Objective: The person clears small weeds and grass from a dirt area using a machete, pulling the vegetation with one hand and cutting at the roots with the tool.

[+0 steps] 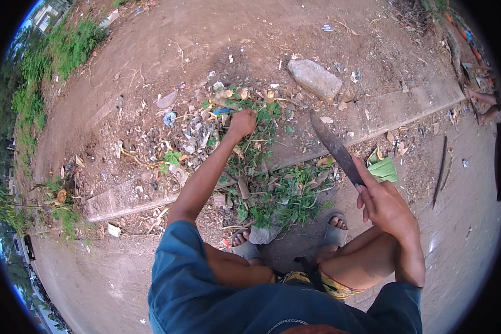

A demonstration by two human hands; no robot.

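Observation:
My right hand is wrapped round the handle of a machete. Its long dark, worn blade points up and left, held above the ground. Ahead, my left arm reaches out, and my left hand is closed in a fist at a clump of green weeds. Leafy stems come out beside the fist; the part inside the fingers is hidden. Just beyond it stand pale cut stem ends. More cut greenery lies between the fist and my sandalled feet.
A low concrete kerb runs across the ground, with a large stone block behind it. Litter and dry leaves lie left of the weeds. A green folded leaf is near my right hand. Another person's feet show at the right edge.

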